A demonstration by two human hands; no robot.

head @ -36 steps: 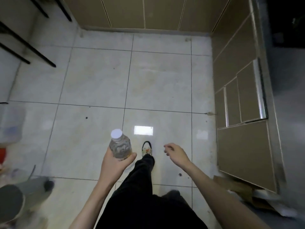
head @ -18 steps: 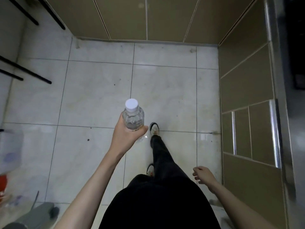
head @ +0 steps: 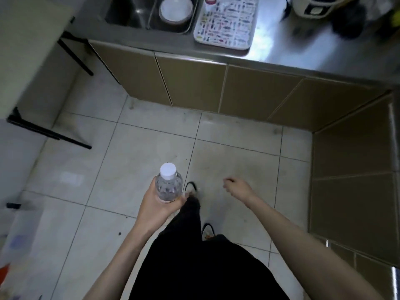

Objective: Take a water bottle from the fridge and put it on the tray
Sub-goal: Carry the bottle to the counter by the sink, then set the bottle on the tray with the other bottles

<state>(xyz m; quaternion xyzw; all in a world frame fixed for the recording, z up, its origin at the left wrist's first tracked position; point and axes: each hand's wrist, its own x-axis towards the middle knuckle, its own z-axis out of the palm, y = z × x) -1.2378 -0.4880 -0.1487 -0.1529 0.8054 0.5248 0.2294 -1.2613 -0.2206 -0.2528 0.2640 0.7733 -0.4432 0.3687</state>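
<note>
A clear water bottle [head: 168, 184] with a white cap stands upright in my left hand [head: 155, 207], which is wrapped around its lower half above the tiled floor. My right hand [head: 238, 190] hangs free to the right, fingers loosely curled, holding nothing. A white tray [head: 227, 22] with a pattern of small coloured figures lies on the steel counter at the top of the view, far ahead of both hands.
A steel counter [head: 303, 50] on tan cabinets [head: 194, 83] runs across the top, with a sink [head: 134, 14] and a white bowl [head: 176, 8] left of the tray. More tan cabinets [head: 355, 169] line the right. Black table legs [head: 49, 135] stand at left.
The view has lifted, bringing the counter, sink and tray into sight. My right hand has swung forward beside the bottle, which stays in my left hand.
</note>
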